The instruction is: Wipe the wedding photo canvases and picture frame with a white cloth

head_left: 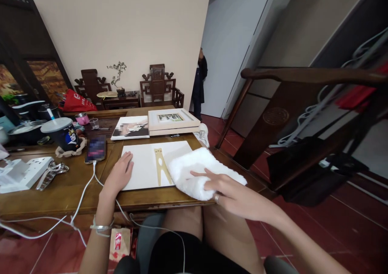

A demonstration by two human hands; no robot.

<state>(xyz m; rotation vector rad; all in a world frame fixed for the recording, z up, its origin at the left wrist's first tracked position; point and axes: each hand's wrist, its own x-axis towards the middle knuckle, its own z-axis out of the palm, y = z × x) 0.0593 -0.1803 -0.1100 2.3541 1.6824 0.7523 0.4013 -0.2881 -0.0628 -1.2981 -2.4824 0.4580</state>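
Observation:
A flat white board or book (139, 165) lies on the table in front of me, with a tan long-legged cat figure (161, 163) on its right half. My left hand (120, 173) rests flat on the board's left edge, holding nothing. With my right hand (222, 187) I grip a fluffy white cloth (194, 165), fingers pressed into it. The cloth covers the board's right part and hangs past the table's edge; what lies beneath it is hidden.
Behind the board lie a photo print (131, 127) and a pale framed picture (174, 120). To the left are a phone (95, 149) with a white cable, a lidded cup (62, 134), a power strip (30, 173) and clipped metal keys (51, 175). A wooden chair (273, 112) stands right; a person (198, 84) is by the door.

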